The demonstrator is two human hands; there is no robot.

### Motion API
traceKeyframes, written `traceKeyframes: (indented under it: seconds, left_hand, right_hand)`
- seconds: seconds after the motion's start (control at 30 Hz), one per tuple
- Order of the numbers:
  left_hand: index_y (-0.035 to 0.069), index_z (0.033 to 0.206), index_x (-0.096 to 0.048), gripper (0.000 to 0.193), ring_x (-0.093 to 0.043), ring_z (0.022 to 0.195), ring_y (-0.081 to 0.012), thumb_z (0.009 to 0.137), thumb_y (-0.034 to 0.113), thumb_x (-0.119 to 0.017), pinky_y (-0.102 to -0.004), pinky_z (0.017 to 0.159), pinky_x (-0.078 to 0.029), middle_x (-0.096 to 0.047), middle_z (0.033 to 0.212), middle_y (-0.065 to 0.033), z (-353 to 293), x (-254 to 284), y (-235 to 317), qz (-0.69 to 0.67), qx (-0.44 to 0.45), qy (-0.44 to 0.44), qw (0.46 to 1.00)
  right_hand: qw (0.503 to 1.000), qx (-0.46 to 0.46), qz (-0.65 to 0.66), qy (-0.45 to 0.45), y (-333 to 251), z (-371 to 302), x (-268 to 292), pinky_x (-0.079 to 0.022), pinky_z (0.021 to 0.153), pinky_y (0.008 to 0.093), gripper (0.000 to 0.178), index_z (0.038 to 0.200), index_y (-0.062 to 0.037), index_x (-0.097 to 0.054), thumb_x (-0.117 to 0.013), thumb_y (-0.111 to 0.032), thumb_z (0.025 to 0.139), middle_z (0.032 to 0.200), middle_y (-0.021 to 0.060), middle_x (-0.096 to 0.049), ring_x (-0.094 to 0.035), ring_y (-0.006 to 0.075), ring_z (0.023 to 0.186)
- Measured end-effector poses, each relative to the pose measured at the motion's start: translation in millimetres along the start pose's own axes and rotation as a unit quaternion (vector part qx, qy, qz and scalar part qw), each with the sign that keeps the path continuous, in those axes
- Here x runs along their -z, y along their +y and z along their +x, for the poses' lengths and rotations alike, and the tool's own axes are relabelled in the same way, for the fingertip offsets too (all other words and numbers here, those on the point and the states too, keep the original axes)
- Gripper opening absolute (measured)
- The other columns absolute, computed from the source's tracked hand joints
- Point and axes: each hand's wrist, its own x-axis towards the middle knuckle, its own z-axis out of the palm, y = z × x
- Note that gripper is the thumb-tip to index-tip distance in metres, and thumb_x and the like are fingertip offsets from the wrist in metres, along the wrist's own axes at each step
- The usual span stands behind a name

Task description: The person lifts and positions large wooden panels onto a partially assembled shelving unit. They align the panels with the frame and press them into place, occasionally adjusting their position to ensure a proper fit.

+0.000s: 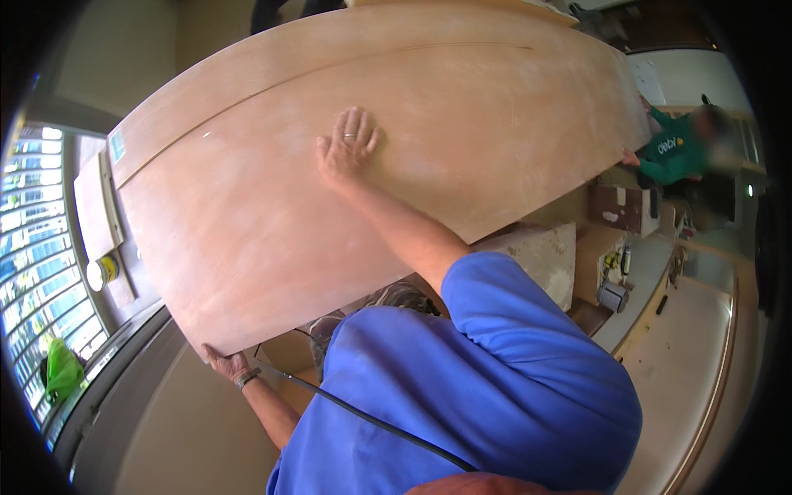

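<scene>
A large sheet of plywood (429,157), pale pinkish tan, fills the middle of the view at a slant. A thin straight line runs along its far part. At its near left corner my left hand (227,363) holds the edge, some fingers hidden by the sheet. My right hand (351,148), a ring on one finger, lies flat on the sheet's face with fingers spread. On the far right, a person in a green top (672,148) has both hands at the sheet's right end.
A barred window (41,239) is at left, with a bright green bag (62,370) beneath and a yellow-labelled tub (102,272) beside it. Right of me are a worn pale panel (536,260), a counter (627,318) and a grey container (612,296). A dark cable (363,412) crosses my front.
</scene>
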Motion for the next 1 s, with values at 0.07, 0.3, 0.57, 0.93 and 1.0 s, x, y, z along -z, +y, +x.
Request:
traceKeyframes:
  seconds: [0.07, 0.3, 0.57, 0.93, 1.0]
  left_hand:
    - [0.001, 0.123, -0.047, 0.044, -0.044, 0.117, -0.0282, 0.087, 0.026, -0.057, -0.0454, 0.099, -0.036, -0.048, 0.126, -0.0135, 0.6, 4.5, 2.7, 0.019, -0.016, -0.009, 1.000]
    - [-0.001, 0.117, -0.050, 0.041, -0.052, 0.106, -0.0238, 0.086, 0.025, -0.059, -0.0386, 0.092, -0.043, -0.055, 0.115, -0.0113, 7.8, -32.5, 35.3, 0.058, -0.063, 0.007, 0.996]
    - [0.002, 0.118, -0.049, 0.040, -0.051, 0.107, -0.0246, 0.086, 0.022, -0.059, -0.0401, 0.096, -0.039, -0.055, 0.114, -0.0096, 50.0, 2.6, 49.3, -0.058, 0.001, -0.064, 0.996]
    - [0.002, 0.119, -0.050, 0.042, -0.051, 0.107, -0.0242, 0.083, 0.021, -0.062, -0.0393, 0.095, -0.040, -0.056, 0.113, -0.0097, 82.4, 22.5, 69.7, -0.068, 0.007, -0.037, 0.997]
    - [0.002, 0.121, -0.047, 0.041, -0.051, 0.107, -0.0260, 0.086, 0.023, -0.056, -0.0398, 0.089, -0.044, -0.053, 0.117, -0.0127, 91.9, 29.5, 75.3, -0.044, 0.015, -0.045, 0.998]
  right_hand:
    - [0.995, -0.054, 0.002, -0.079, -11.2, 0.5, -3.4, -0.001, 0.105, 0.0592, 0.068, 0.139, 0.0010, -0.022, -0.033, -0.044, 0.088, 0.147, 0.0210, -0.009, -0.002, 0.0378, 0.136]
    - [0.994, -0.004, -0.106, 0.014, -22.5, -10.8, -21.4, -0.012, 0.103, 0.0559, 0.068, 0.136, -0.0015, -0.030, -0.033, -0.050, 0.089, 0.145, 0.0175, -0.022, -0.019, 0.0353, 0.133]
    - [0.993, 0.019, -0.115, -0.008, -55.7, -20.1, -32.5, -0.013, 0.102, 0.0553, 0.070, 0.139, -0.0024, -0.023, -0.033, -0.050, 0.089, 0.146, 0.0169, -0.019, -0.016, 0.0332, 0.134]
    - [0.992, 0.027, -0.119, -0.008, -94.1, -30.9, -56.0, -0.011, 0.103, 0.0546, 0.069, 0.138, -0.0007, -0.026, -0.033, -0.049, 0.089, 0.146, 0.0177, -0.018, -0.014, 0.0336, 0.135]
    - [0.992, 0.010, -0.120, -0.032, -94.9, -35.0, -56.8, -0.008, 0.104, 0.0563, 0.068, 0.138, -0.0016, -0.025, -0.032, -0.049, 0.089, 0.147, 0.0168, -0.015, -0.008, 0.0325, 0.137]
